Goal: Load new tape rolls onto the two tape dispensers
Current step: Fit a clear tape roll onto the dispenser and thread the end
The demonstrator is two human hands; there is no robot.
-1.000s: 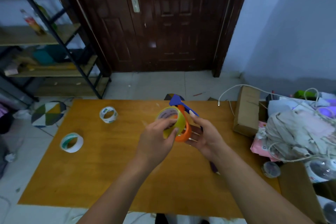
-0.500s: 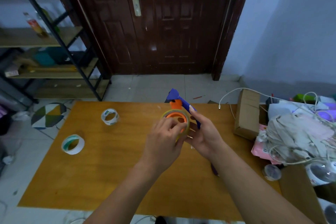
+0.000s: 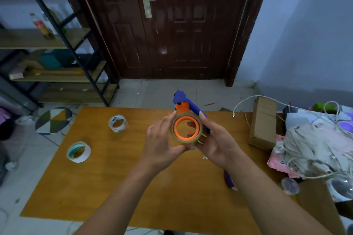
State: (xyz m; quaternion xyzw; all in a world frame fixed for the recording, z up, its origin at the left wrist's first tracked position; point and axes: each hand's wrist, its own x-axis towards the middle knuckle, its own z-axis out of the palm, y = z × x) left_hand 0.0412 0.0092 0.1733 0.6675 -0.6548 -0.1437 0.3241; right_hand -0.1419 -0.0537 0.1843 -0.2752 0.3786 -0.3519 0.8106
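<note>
The wooden table (image 3: 114,187) spans the view, a cardboard box (image 3: 263,120) at its right edge; above its middle the right hand (image 3: 215,143) grips the blue dispenser (image 3: 180,97) from the right, while the left hand (image 3: 160,143) curls thumb and fingers round the clear tape roll (image 3: 191,141), which sits on the dispenser's orange hub (image 3: 178,120); a white roll (image 3: 87,152) and a smaller clear roll (image 3: 124,125) lie apart on the table's left.

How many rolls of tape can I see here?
3. A yellowish roll sits on the blue dispenser, held between the left hand and right hand; a clear roll and a white roll lie at left on the table. The clutter at right may hide more.
</note>
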